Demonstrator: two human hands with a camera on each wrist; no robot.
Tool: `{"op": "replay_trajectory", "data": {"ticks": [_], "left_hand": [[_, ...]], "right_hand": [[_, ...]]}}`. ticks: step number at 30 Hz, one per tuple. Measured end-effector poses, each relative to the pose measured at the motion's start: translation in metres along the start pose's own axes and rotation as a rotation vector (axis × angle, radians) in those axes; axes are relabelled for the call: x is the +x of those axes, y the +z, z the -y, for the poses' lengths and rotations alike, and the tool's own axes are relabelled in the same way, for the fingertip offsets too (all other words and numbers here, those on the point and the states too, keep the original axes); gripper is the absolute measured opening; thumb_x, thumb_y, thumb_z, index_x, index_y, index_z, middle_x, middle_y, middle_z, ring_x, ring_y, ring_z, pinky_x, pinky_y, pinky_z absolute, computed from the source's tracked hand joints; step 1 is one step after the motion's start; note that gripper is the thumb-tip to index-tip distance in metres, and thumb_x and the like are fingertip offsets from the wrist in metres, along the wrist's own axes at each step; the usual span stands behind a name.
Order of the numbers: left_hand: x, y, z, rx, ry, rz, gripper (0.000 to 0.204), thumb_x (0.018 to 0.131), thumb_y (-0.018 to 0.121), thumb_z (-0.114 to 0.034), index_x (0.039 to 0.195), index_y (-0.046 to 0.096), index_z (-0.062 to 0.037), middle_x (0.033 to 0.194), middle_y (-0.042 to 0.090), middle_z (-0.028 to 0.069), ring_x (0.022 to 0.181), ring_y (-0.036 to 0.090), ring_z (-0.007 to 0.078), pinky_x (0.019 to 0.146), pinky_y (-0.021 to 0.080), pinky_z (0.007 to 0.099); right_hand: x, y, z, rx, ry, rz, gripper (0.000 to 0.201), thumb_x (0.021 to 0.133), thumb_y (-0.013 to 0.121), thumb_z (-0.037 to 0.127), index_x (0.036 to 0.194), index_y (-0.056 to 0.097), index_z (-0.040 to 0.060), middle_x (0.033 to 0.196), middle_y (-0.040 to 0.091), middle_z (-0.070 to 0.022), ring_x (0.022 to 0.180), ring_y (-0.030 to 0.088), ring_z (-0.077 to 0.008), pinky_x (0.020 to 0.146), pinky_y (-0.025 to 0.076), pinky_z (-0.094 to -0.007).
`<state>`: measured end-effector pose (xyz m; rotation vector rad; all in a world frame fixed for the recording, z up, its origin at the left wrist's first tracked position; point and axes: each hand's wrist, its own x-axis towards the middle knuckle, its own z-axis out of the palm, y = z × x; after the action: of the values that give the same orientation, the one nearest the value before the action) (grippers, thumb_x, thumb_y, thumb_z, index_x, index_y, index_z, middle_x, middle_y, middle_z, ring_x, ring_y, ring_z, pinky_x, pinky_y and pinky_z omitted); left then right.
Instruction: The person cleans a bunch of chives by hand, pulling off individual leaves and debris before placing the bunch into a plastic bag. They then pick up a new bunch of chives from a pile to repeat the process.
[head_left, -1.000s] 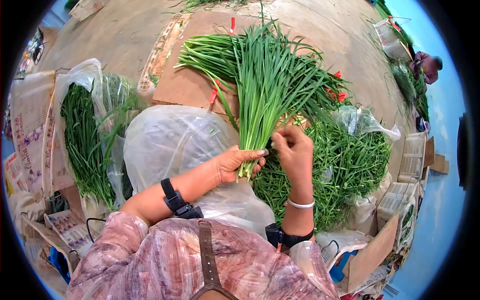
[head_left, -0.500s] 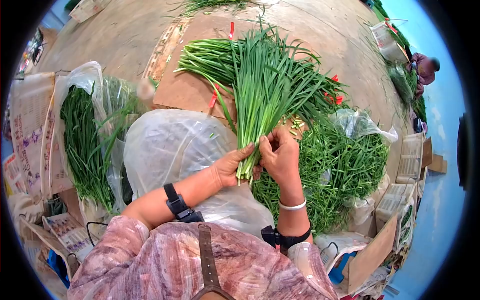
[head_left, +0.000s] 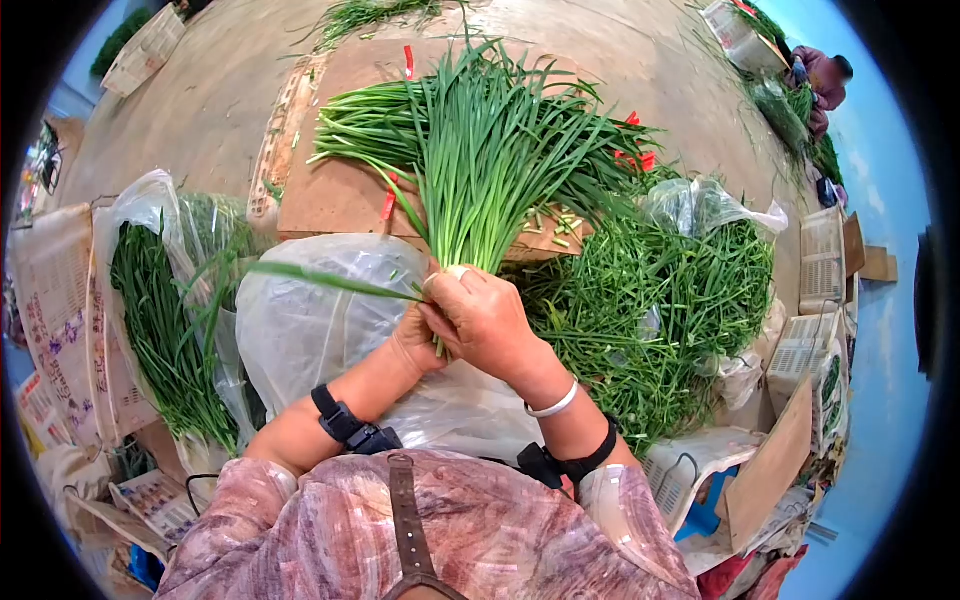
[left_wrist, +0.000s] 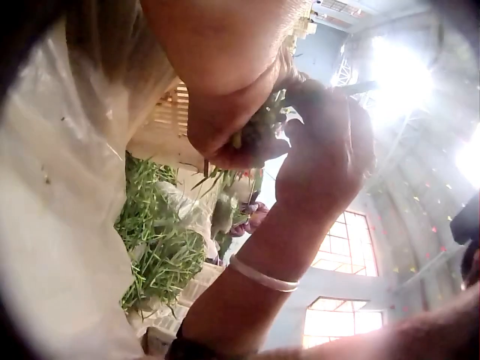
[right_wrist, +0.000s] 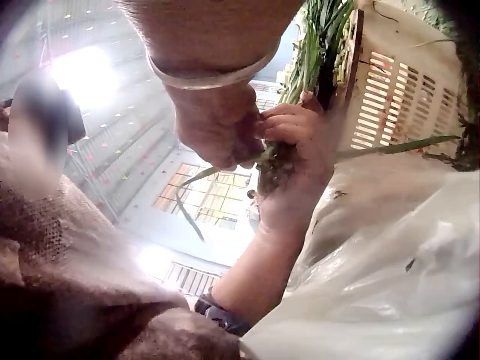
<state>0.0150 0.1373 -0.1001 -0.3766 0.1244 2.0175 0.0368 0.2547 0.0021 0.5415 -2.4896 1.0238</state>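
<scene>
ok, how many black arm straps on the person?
2. One strap on the left forearm; the other strap on the right forearm, elbow side of the white bangle. Any under the sleeves wouldn't show.

Produce packing workroom: crates (head_left: 822, 262), heaped greens (head_left: 650, 320), concrete floor (head_left: 215, 90).

Marbled pink-mauve sleeves (head_left: 238, 505) — black wrist straps (head_left: 350, 425), one pale bangle (head_left: 552, 398).
</scene>
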Motion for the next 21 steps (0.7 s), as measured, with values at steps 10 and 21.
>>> {"op": "replay_trajectory", "data": {"ticks": [10, 21], "left_hand": [[-0.002, 0.033, 0.0, 0.166, -0.107, -0.064, 0.038, 0.089, 0.054, -0.035, 0.106, 0.053, -0.0013, 0.076, 0.058, 0.0049, 0.06, 0.054, 0.0135, 0.057, 0.046, 0.0277], [-0.009, 0.034, -0.008, 0.129, -0.122, 0.184, 0.059, 0.083, 0.06, -0.043, 0.118, 0.046, 0.0026, 0.075, 0.053, 0.0031, 0.055, 0.048, 0.0072, 0.054, 0.037, 0.0234]], "right_hand": [[-0.006, 0.013, 0.017, -0.003, -0.154, -0.022, 0.018, 0.061, 0.062, 0.009, 0.073, 0.051, 0.0047, 0.065, 0.05, -0.0092, 0.058, 0.055, -0.0269, 0.053, 0.046, -0.0365], [-0.078, -0.111, -0.067, 1.285, 0.469, -0.91, 0.031, 0.086, 0.059, 0.026, 0.105, 0.054, 0.002, 0.101, 0.058, -0.0153, 0.093, 0.06, -0.0232, 0.076, 0.053, -0.0346]]}}
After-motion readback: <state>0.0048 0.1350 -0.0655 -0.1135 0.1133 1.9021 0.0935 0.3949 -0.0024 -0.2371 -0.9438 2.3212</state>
